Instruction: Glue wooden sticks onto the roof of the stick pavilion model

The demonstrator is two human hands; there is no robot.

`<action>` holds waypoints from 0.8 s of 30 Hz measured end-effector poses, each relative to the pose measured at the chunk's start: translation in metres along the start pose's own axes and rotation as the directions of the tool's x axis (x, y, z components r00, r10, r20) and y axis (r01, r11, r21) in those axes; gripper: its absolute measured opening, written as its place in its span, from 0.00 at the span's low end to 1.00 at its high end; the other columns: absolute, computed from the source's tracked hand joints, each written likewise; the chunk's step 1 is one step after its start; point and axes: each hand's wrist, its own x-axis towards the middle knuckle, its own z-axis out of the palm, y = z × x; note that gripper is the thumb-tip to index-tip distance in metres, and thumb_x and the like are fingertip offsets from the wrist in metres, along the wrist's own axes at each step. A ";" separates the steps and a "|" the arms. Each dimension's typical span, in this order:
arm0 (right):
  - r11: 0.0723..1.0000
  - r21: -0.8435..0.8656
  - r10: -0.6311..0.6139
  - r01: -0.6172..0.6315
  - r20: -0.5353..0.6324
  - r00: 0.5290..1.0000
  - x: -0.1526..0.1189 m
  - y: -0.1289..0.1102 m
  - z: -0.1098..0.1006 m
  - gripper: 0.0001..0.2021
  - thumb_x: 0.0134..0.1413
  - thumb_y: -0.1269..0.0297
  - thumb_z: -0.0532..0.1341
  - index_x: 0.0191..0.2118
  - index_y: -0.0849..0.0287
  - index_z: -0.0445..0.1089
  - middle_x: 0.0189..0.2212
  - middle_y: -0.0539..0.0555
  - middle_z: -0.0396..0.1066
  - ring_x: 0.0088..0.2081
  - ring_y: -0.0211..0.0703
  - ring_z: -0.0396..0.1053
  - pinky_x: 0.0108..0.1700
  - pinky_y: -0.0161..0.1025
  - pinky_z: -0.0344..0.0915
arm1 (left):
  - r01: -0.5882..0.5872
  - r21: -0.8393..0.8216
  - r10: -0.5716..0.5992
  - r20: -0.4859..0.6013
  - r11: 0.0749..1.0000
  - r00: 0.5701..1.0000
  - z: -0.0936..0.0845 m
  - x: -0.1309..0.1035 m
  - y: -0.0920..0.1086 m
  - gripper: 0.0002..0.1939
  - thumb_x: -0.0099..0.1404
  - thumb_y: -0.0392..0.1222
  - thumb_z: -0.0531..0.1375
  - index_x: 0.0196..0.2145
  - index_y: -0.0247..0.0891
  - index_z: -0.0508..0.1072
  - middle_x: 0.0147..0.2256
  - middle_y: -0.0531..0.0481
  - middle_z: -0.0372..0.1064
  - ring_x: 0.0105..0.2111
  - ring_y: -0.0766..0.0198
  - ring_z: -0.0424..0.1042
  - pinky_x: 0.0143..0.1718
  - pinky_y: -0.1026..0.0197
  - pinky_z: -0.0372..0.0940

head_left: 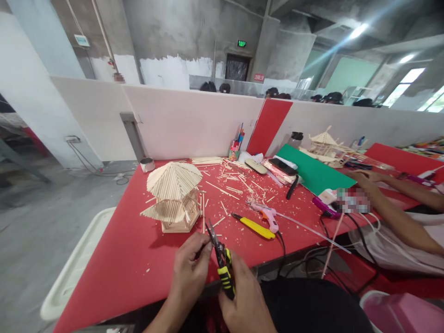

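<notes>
A craft workshop in a roughly finished building: bare grey concrete walls (194, 27) patched with white paint, a lit green rectangular exit sign (242, 43), people's heads (272, 92) beyond a long white partition (194, 120). The red-topped counter (114, 263) bears scattered pale wooden stick offcuts (234, 190) and a pink plastic glue gun (266, 213); black-and-yellow metal pliers (224, 272) are in hand.

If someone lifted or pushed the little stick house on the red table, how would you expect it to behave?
The stick house is probably light for its size, being built from thin sticks. The panel jutting from its side looks apt to snap or come loose if gripped there. Its flat base suggests it would slide rather than roll.
</notes>
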 end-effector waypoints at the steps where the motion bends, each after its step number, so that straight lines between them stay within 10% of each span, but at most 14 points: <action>1: 1.000 0.019 -0.004 0.004 0.016 1.000 0.002 -0.002 -0.003 0.35 0.38 0.74 0.55 0.59 0.60 0.58 0.50 0.60 0.68 0.52 0.50 0.66 0.54 0.43 0.62 | 0.020 -0.016 -0.020 -0.005 1.000 1.000 0.001 -0.001 -0.001 0.10 0.64 0.38 0.55 0.25 0.37 0.70 0.23 0.53 0.63 0.24 0.66 0.62 0.25 0.66 0.58; 11: 0.997 0.057 0.045 -0.046 0.016 0.999 0.022 -0.011 -0.013 0.17 0.47 0.72 0.53 0.44 0.58 0.68 0.34 0.54 0.74 0.37 0.45 0.73 0.38 0.35 0.66 | 0.346 -0.299 -0.378 -0.054 0.889 0.924 0.001 0.001 0.004 0.11 0.55 0.47 0.64 0.23 0.37 0.73 0.16 0.56 0.60 0.16 0.70 0.57 0.17 0.69 0.54; 19: 0.873 -0.480 0.021 -0.082 -0.130 0.991 0.058 0.003 0.002 0.29 0.45 0.59 0.63 0.54 0.64 0.65 0.42 0.67 0.69 0.45 0.61 0.67 0.43 0.52 0.62 | 0.523 -0.699 -0.628 0.135 0.488 0.767 -0.016 0.004 0.002 0.17 0.44 0.49 0.71 0.22 0.33 0.72 0.18 0.54 0.66 0.15 0.76 0.55 0.14 0.73 0.49; 24: 0.975 -0.110 -0.213 0.193 -0.214 0.953 0.070 -0.024 -0.013 0.12 0.59 0.60 0.55 0.44 0.56 0.70 0.40 0.57 0.70 0.43 0.47 0.67 0.45 0.46 0.63 | 0.542 -0.755 -0.648 0.210 0.368 0.732 -0.031 0.009 0.003 0.17 0.43 0.46 0.72 0.20 0.32 0.71 0.18 0.55 0.65 0.13 0.79 0.52 0.11 0.74 0.45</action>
